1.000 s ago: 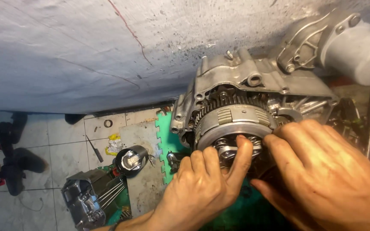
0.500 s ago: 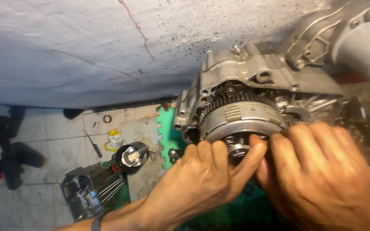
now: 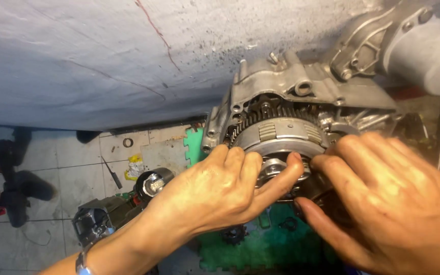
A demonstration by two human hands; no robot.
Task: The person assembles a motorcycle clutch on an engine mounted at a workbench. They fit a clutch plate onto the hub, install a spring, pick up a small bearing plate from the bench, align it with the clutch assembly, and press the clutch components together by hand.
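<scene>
Grey cast-aluminium engine case (image 3: 301,89) sits against a rough grey concrete wall (image 3: 103,56), with its open side facing the camera. Mounted in the opening is a round steel clutch assembly (image 3: 281,135) with a toothed outer ring gear; a silver cylindrical motor housing (image 3: 426,51) projects from the upper right of the case.

Left hand (image 3: 220,191): fingers curled over the lower left edge of the clutch assembly, thumb extended to the right and pressing on the silver centre hub (image 3: 273,168). The hand is closed on the lower rim of the clutch assembly.

Right hand (image 3: 388,203): placed on the lower right of the clutch assembly, fingers bent and close together, thumb pointing left beneath the hub. What lies under its palm is hidden, so whether it grips a part cannot be determined.

Below the case lies a green interlocking foam mat (image 3: 260,244), carrying a small dark sprocket (image 3: 234,235) just beneath the left wrist. On the tiled floor (image 3: 62,168) to the left: a yellow rectangular label or packet (image 3: 134,167) near the wall, a thin dark screwdriver (image 3: 112,173) beside it, a small ring (image 3: 128,142) close to the wall, a round black-and-chrome part (image 3: 151,182), and a dark finned engine component (image 3: 95,221). Black footwear (image 3: 19,188) stands at the far left.
</scene>
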